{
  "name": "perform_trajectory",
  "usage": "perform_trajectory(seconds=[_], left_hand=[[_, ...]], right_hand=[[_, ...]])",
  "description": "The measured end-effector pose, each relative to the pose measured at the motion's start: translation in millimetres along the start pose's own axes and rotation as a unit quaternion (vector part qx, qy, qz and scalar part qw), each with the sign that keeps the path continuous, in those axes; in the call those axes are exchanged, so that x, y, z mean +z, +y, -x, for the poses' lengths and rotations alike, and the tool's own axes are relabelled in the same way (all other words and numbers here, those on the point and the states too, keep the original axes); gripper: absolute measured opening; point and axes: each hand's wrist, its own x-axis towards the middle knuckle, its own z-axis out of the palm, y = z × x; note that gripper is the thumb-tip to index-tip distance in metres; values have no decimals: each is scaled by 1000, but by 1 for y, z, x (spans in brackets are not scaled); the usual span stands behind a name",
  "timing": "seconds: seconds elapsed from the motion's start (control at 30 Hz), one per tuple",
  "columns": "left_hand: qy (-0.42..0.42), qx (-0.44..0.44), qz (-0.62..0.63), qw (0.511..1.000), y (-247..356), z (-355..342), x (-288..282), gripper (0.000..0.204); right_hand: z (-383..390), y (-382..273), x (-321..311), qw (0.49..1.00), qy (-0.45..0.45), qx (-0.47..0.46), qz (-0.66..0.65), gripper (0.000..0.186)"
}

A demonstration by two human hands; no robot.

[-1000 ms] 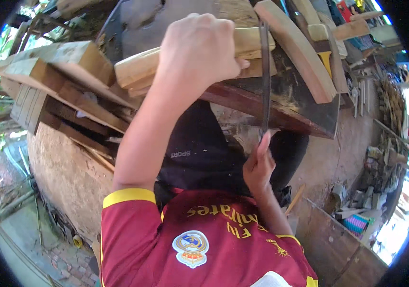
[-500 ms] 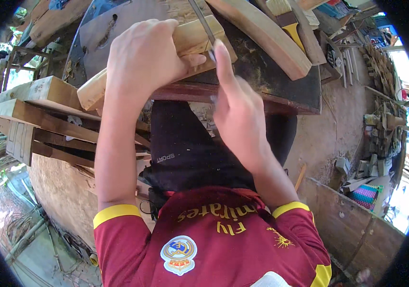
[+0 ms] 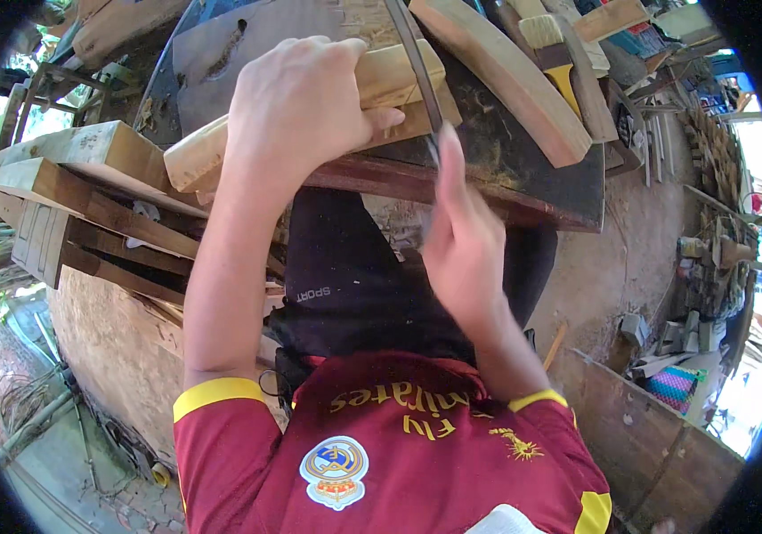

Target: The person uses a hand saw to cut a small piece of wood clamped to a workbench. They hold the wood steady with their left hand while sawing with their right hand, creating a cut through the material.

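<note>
the bench point(image 3: 488, 147) is the largest thing here, its dark top ending in a reddish near edge above the person's lap. to its left leans a bundle of squared timbers point(image 3: 101, 173); on its right side lies a curved beam point(image 3: 510, 84). smaller than these, the wooden piece point(image 3: 390, 76) sits close to the near edge, slanting up to the right. the left hand point(image 3: 301, 116) is clamped over its middle, thumb on the near side, the other fingers mostly hidden. a narrow metal tool point(image 3: 418, 67) crosses its right end; the right hand point(image 3: 466, 236) is closed on the tool's lower end, thumb stretched along it, the rest blurred. smallest is a brush point(image 3: 550, 49) beyond the beam.

the piece could roll or pivot if the left grip slackens, since the tool bears well off to one side. a skipping tool could catch the left thumb, which is near it. the beam limits swing to the right; a bare strip of bench lies between, and the lap side offers more room.
</note>
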Motion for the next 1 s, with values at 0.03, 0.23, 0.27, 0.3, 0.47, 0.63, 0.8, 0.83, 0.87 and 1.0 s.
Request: perform_trajectory(seconds=[0.03,0.23,0.27,0.3,0.47,0.63,0.8,0.83,0.87,1.0], left_hand=[[14,3,2,1000,-2,2,0,53],[-28,-23,14,999,0,-1,-5,58],[-49,-29,17,998,2,-2,-8,63],[-34,-27,23,999,2,-1,-6,64],[8,-18,13,1000,6,3,-7,66],[-4,3,27,1000,-3,-2,2,66],[43,7,23,999,-6,1,7,49],[34,4,23,999,-5,0,5,49],[24,-2,24,999,-4,1,5,49],[-61,-23,50,997,5,-3,-18,50]], right_hand=[[-20,-3,3,1000,-3,-1,-3,70],[-4,-1,7,1000,-5,-5,-11,65],[18,3,7,1000,1,-11,-14,64],[43,9,5,1000,-3,-13,-10,62],[117,19,-8,999,-36,14,8,59],[31,9,4,1000,-10,-11,-6,63],[-39,-3,14,999,26,-37,-12,67],[-35,-3,15,999,27,-35,-18,64],[-30,-2,17,999,28,-34,-22,60],[69,17,10,1000,3,-7,24,66]])
